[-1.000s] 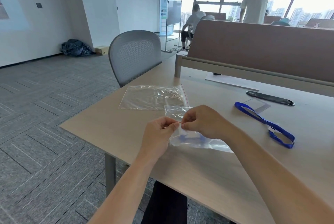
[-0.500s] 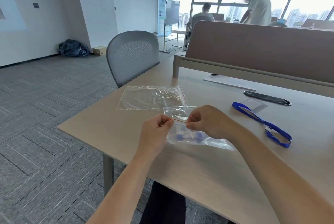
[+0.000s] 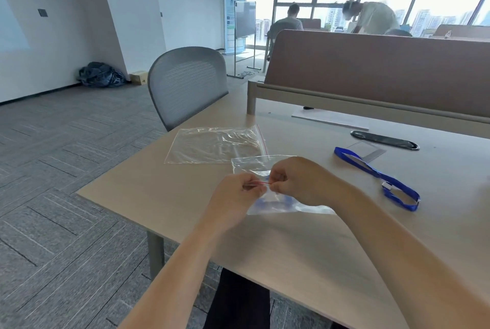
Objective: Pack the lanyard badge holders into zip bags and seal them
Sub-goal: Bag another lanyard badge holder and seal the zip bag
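Observation:
A clear zip bag with a blue lanyard badge holder inside lies near the table's front edge. My left hand and my right hand both pinch its red zip strip, fingertips close together, a short stretch of red line showing between them. An empty zip bag lies flat just beyond, toward the chair. A second blue lanyard with its clear badge holder lies loose on the table to the right.
The wooden table has its left corner near my hands. A grey mesh chair stands behind the empty bag. A brown desk divider and a black cable slot run along the back. Two people are far behind.
My hands stay pinched on the zip strip; the gap between them opened slightly and then held. The view shifted a little. The person at the back bent down.

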The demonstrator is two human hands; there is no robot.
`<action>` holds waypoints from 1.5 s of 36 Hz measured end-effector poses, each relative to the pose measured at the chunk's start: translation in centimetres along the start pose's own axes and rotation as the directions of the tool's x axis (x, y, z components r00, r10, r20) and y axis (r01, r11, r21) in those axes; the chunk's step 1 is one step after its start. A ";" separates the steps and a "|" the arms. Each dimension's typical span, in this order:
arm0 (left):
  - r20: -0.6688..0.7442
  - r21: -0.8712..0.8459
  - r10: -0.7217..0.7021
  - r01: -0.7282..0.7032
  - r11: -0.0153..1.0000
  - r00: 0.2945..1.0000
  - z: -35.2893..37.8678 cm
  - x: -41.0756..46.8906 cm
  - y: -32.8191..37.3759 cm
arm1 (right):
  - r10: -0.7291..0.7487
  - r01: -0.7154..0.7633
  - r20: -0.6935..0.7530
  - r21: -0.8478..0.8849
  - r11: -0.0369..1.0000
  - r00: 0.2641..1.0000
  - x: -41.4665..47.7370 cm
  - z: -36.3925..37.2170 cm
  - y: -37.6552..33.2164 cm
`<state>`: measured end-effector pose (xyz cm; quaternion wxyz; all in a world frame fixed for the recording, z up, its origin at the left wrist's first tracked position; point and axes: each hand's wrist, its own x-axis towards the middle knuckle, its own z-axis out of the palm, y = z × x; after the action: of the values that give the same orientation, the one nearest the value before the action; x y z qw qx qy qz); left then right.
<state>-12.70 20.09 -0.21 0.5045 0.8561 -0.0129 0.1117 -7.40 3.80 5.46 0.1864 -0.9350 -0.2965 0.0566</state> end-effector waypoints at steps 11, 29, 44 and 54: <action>-0.003 -0.099 0.017 -0.017 0.995 1.000 0.3 0.3 -0.2 | 0.018 -0.018 0.006 0.036 0.999 1.000 -0.9 -0.1 1.3; -0.026 0.274 0.099 -0.088 0.958 0.995 -0.5 1.6 0.2 | 0.107 -0.110 -0.043 -0.062 0.992 0.993 -2.2 0.1 3.0; 0.103 0.334 0.262 -0.282 0.900 0.960 1.6 2.3 2.1 | 0.087 -0.083 -0.106 0.048 0.995 0.991 -2.2 0.1 3.0; 0.116 0.245 0.263 -0.285 0.927 0.958 1.3 2.6 1.1 | 0.149 -0.098 -0.138 0.323 0.941 0.979 -4.6 -0.2 5.9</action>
<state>-10.03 18.64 0.65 0.3667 0.9082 -0.1380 0.1471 -7.96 -3.39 3.32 0.3521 -0.9117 -0.2082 0.0392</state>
